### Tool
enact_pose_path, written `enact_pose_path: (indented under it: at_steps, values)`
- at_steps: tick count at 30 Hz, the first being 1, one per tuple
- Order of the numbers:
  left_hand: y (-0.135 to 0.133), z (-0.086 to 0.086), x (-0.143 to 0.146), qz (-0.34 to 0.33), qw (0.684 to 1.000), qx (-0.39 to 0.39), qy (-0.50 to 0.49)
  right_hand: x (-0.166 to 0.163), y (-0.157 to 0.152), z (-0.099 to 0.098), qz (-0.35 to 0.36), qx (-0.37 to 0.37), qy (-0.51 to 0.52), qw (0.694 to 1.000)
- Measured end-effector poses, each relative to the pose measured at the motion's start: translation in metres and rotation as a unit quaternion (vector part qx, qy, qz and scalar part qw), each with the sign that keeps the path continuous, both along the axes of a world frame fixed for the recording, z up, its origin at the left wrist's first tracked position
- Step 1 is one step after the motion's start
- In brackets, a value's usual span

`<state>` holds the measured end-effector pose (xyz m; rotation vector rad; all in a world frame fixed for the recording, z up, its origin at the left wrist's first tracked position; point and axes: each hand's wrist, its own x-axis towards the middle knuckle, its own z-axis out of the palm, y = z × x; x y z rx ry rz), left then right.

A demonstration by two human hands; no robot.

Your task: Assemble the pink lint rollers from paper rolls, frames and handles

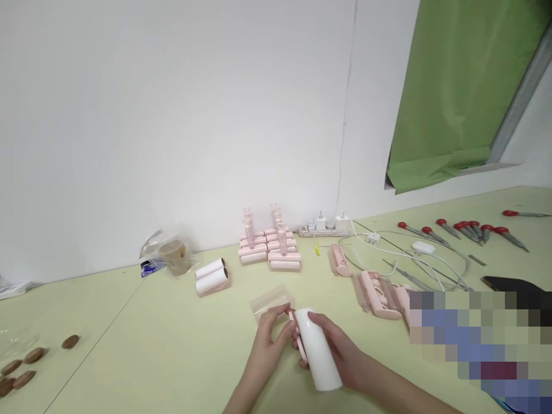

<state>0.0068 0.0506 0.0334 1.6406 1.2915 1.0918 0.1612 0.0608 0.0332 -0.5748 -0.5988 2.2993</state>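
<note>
My right hand is wrapped round a white roll that sits on a pink lint-roller frame, low in the middle of the view. My left hand pinches the pink end of that frame at the roll's far end, fingers closed. A small clear plastic bag lies on the pale green table just behind my hands.
Two white rolls lie left of a stack of pink rollers by the wall. More pink rollers lie to the right, with a power strip, white cables and red-handled screwdrivers. A cup in a bag and brown discs lie left.
</note>
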Motion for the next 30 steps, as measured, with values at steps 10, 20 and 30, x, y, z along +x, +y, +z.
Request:
enact_pose_path:
  at_steps: [10, 20, 30]
  values:
    - [-0.007, 0.01, 0.005, -0.018, 0.99, -0.057, -0.13, 0.003, -0.001, -0.004, 0.095, 0.058, -0.13, 0.985]
    - [-0.018, 0.003, 0.017, -0.104, 0.977, -0.096, -0.157, 0.0, -0.006, 0.003, 0.128, 0.035, -0.153, 0.979]
    - [-0.009, -0.004, 0.0, 0.18, 0.972, 0.137, -0.065, 0.012, 0.019, 0.001, -0.116, 0.045, -0.095, 0.988]
